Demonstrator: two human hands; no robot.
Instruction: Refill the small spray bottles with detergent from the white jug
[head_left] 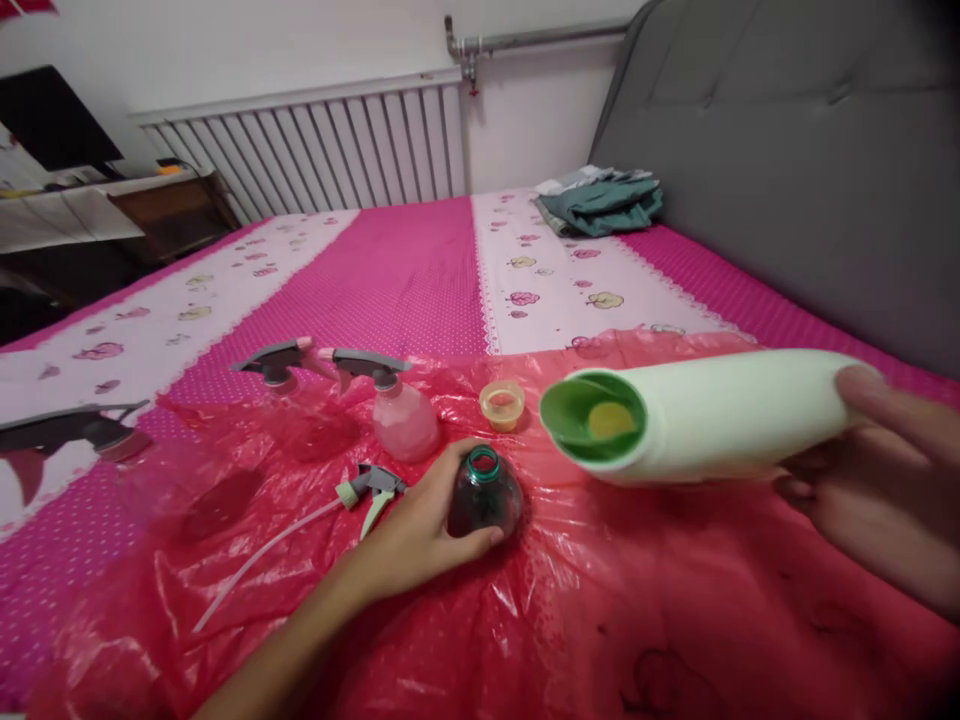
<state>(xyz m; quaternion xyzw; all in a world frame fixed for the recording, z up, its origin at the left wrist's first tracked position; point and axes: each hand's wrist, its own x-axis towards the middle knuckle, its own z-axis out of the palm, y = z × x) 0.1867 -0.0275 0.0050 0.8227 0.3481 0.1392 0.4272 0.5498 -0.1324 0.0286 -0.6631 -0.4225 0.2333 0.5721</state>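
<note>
My left hand [431, 530] wraps round a dark green spray bottle [487, 500] with no head on it, which stands upright on the red plastic sheet [600, 620]. In my right hand [877, 480] a pale green-white bottle [735, 410] lies tilted nearly level, its wide green mouth pointing left toward the spray bottle, a yellow round part inside. A loose spray head [371, 487] with a thin tube rests left of my left hand. Behind the dark bottle sits a small yellowish cap [502, 403].
Two pink spray bottles with heads on, a near one [405, 420] and a farther-left one [300, 410], stand to the left. Another spray bottle [142, 470] is at the left edge. Folded clothes [600, 203] lie at the back by the grey headboard [787, 180].
</note>
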